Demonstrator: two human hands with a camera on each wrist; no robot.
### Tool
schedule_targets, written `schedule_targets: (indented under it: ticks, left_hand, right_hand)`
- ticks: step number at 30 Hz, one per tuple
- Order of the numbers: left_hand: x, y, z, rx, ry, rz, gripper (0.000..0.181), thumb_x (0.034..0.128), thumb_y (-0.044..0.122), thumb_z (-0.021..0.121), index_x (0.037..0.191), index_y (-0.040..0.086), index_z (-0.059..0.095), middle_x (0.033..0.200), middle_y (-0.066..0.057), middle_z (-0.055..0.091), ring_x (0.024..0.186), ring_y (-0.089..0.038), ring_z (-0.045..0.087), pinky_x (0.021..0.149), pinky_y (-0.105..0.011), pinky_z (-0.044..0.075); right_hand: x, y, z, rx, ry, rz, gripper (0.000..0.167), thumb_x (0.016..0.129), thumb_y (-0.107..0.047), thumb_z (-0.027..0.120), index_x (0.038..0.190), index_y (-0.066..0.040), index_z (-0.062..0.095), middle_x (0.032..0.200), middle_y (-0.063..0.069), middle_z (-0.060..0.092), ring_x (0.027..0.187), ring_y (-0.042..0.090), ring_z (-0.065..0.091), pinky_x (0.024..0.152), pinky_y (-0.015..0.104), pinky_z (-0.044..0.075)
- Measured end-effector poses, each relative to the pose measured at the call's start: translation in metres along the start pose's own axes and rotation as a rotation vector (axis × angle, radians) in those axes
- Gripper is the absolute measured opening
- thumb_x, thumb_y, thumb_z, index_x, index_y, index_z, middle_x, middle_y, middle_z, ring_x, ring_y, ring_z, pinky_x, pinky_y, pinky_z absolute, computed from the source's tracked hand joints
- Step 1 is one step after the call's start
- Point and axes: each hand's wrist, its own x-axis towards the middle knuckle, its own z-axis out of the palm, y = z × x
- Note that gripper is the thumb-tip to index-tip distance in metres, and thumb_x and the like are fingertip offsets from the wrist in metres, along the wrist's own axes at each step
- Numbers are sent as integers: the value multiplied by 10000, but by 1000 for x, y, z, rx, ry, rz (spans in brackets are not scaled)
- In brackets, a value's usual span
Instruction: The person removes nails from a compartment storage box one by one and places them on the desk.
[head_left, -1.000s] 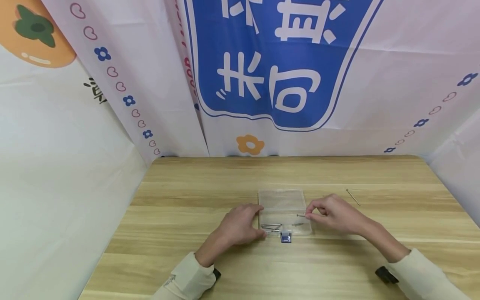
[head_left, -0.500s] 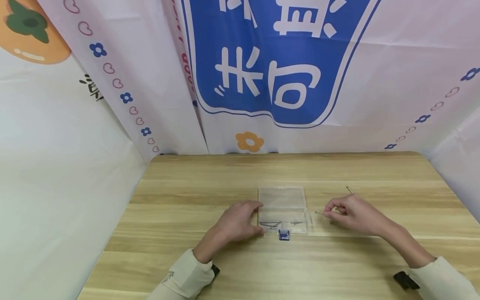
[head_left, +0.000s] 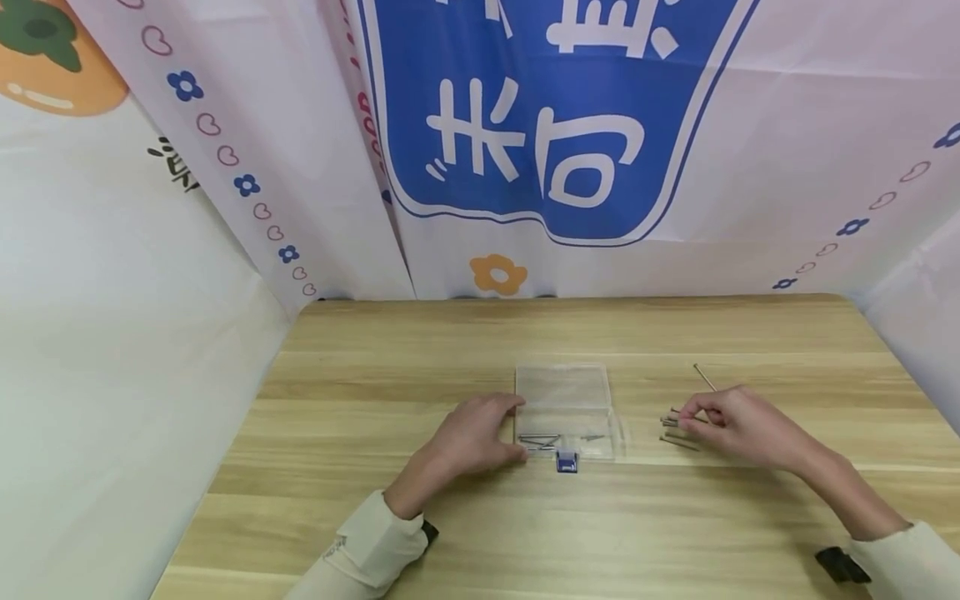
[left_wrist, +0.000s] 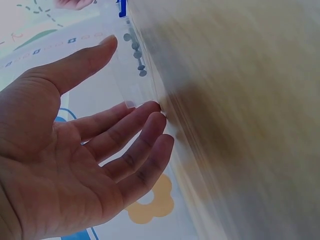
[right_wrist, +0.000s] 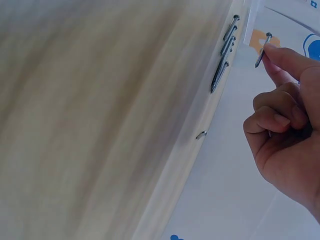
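An open clear plastic box [head_left: 562,387] lies on the table, with a blue latch [head_left: 567,463] at its front. Several metal nails [head_left: 539,437] are in its left part, and a small pointed piece [head_left: 592,437] is at the right. My left hand [head_left: 467,442] rests at the box's left side, its relaxed fingers [left_wrist: 155,122] and thumb spread apart. Right of the box, my right hand [head_left: 742,425] pinches a nail [right_wrist: 267,39] between thumb and index finger, the other fingers curled, just above several loose nails [head_left: 678,443].
Another nail [head_left: 703,377] lies on the table behind my right hand; the right wrist view shows a nail [right_wrist: 201,135] apart from the group. The wooden table [head_left: 405,342] meets a printed cloth wall [head_left: 637,267] at its back edge.
From over the box, my right hand has moved right with the pinched nail, and the loose nails there have come into sight. My left hand has stayed by the box.
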Motion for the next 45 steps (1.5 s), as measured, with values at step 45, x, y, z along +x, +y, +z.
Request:
schedule_targets:
  ticks: [45]
  left_hand:
    - [1,-1,0,-17,-21,-3,725,877,325,907,1487,60,616,1473,-131,675,1381,-342,631,1168,-512,508]
  right_hand:
    - [32,-36,2,-72,9,-73,40,978,-255,807,981,-216,815,603,-186,269,554,-56,175,538,176,228]
